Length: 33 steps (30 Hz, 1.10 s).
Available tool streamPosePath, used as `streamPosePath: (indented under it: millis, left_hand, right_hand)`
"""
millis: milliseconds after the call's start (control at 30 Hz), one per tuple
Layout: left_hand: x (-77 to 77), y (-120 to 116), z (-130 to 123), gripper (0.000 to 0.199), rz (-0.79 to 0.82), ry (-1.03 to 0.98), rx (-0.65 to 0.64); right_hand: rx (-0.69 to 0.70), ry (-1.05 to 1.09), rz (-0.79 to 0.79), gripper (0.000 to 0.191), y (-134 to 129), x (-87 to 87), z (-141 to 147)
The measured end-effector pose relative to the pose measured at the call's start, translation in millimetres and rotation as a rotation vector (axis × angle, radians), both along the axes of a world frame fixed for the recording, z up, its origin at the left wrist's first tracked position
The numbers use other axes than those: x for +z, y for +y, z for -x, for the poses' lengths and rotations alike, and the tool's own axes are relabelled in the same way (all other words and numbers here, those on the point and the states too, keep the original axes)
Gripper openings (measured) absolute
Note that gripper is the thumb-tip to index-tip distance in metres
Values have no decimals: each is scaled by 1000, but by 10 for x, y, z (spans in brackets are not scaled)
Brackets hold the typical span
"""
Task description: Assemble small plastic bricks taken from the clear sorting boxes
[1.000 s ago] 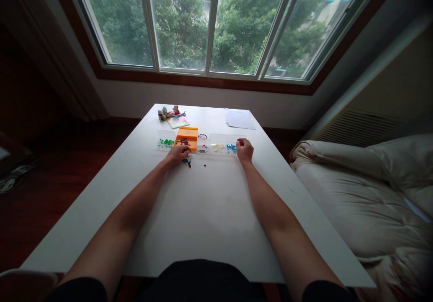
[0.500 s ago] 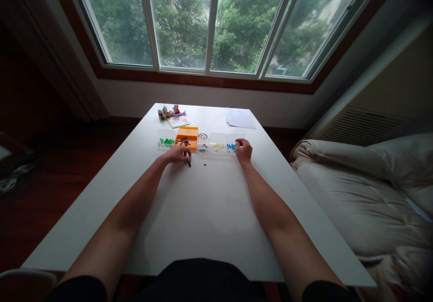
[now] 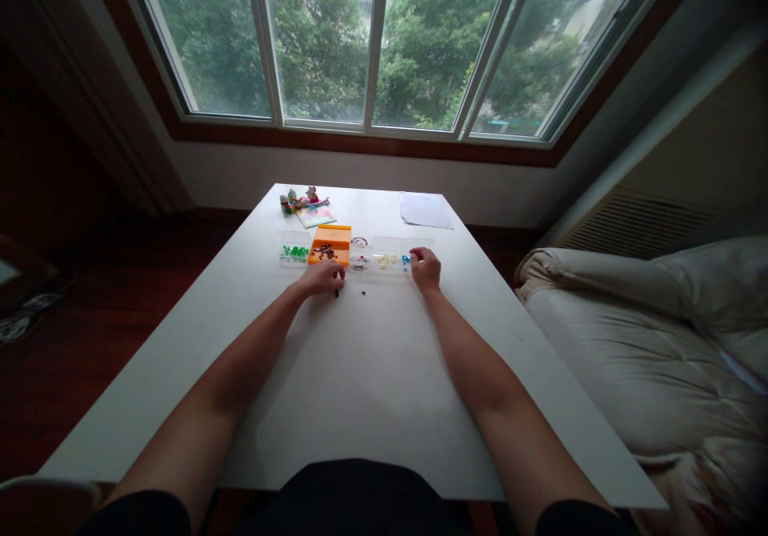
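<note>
My left hand [image 3: 325, 278] is just in front of the orange box [image 3: 334, 234], its fingers closed on a small brick assembly [image 3: 337, 293]. Only the dark lower end of that assembly shows below the fingertips. My right hand [image 3: 426, 270] is at the right end of the clear tray, over the small blue pieces [image 3: 406, 262]. Its thumb and fingers are pinched together; what they hold, if anything, is hidden. Brown pieces [image 3: 325, 253] lie in the orange box. Between my hands a tiny dark piece [image 3: 363, 293] rests on the table.
Green pieces [image 3: 294, 252] and pale yellow pieces [image 3: 387, 262] sit in clear compartments. Small figures [image 3: 291, 201] and a coloured booklet [image 3: 317, 215] are at the back left of the white table [image 3: 372, 392]. Paper sheets [image 3: 426, 210] lie at the back right.
My right hand has shifted slightly left and now covers more of the blue pieces. My left hand has moved a little right, and its fingers hide more of the assembly.
</note>
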<state>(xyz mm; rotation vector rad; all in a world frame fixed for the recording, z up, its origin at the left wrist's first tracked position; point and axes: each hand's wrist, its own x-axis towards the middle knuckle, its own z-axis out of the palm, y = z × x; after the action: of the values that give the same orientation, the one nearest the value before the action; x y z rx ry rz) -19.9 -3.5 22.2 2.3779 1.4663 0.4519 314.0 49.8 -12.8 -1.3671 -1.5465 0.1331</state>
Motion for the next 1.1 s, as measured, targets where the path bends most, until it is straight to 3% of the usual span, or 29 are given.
streamPosePath:
  millis: [167,333,800,1100]
  left_hand:
    - [-96,5,-91,15,-77,-35,-7]
    - [-148,67,-31,16,-66,-48,-10]
    - [-46,74,51,20,72,-92,-69]
    - [-125,70,-21,15,-1,-38,1]
  right_hand:
    - [21,-23,3,22,-22,10,36]
    - [31,-27,-1,22,-8,-14,50]
    - [59,-70,-24,22,-6,-27,94]
    - [262,-219,-53,21,-185,60,379]
